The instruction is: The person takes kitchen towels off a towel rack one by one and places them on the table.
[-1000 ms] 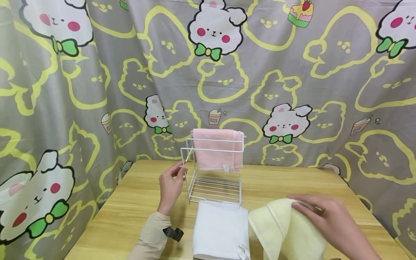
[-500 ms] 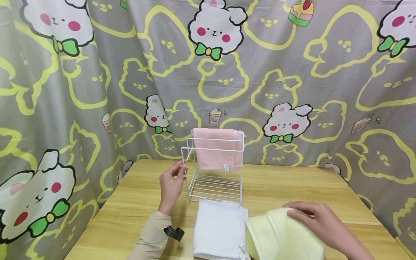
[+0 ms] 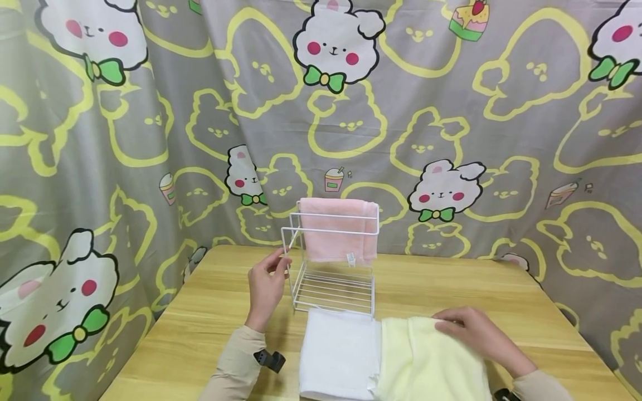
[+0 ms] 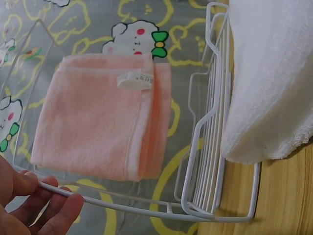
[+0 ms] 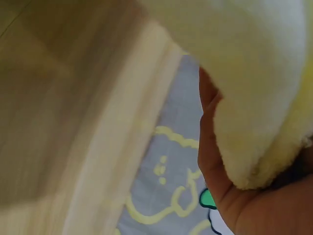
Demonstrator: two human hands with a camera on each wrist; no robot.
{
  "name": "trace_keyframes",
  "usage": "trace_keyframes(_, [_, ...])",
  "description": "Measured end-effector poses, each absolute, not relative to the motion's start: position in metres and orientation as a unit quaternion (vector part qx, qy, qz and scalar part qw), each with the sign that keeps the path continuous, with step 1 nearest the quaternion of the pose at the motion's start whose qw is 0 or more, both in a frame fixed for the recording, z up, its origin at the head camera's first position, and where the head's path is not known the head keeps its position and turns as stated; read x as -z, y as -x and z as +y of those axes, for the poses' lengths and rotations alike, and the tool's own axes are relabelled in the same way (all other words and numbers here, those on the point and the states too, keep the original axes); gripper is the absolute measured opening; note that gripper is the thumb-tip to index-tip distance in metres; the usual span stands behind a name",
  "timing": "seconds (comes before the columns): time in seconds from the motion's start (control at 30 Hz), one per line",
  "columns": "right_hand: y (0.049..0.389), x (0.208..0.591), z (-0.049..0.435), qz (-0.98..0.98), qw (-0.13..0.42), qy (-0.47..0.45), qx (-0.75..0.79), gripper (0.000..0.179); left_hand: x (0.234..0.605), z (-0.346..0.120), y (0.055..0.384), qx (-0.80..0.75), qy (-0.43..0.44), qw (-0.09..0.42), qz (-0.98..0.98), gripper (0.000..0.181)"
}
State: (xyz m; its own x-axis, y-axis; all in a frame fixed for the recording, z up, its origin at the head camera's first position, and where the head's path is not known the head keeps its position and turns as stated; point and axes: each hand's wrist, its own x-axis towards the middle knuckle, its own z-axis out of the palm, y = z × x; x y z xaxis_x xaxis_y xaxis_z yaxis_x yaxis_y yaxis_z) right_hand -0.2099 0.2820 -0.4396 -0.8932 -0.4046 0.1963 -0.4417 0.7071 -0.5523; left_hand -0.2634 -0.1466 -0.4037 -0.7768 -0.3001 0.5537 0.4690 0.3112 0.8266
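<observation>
A white wire towel rack (image 3: 331, 229) stands on the table, with a folded pink towel (image 3: 331, 245) draped over its rear bar. My left hand (image 3: 267, 287) pinches the rack's left side wire between thumb and fingers, as the left wrist view (image 4: 41, 200) confirms up close. To the right, my right hand (image 3: 468, 328) pinches the upper edge of a yellow towel (image 3: 426, 356). In the right wrist view the yellow towel (image 5: 244, 98) hangs over the thumb side of that hand. A folded white towel (image 3: 338, 353) lies in front of the rack, its right edge overlapped by the yellow one.
The wooden table (image 3: 241, 334) reaches back to a grey patterned curtain (image 3: 351, 133) with bunny prints, which also runs along the left and right sides. The rack's wire base (image 3: 333, 289) sits just behind the white towel. A dark band (image 3: 269, 360) circles the left wrist.
My right hand has moved left and lowered the yellow towel, which now spreads flatter beside the white one. The left hand keeps its hold on the rack.
</observation>
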Motion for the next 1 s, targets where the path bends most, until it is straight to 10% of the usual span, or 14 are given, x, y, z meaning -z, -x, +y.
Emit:
trace_keyframes(0.57, [0.241,0.447,0.273,-0.937,-0.044,-0.227,-0.263,0.021,0.4,-0.146,0.261,0.569,0.055,0.332,-0.75,0.02])
trace_keyframes(1.0, [0.266,0.352,0.244,-0.937,0.103,-0.208,-0.263,0.024,0.403,-0.149,0.265,0.595,0.055,0.301,-0.744,0.022])
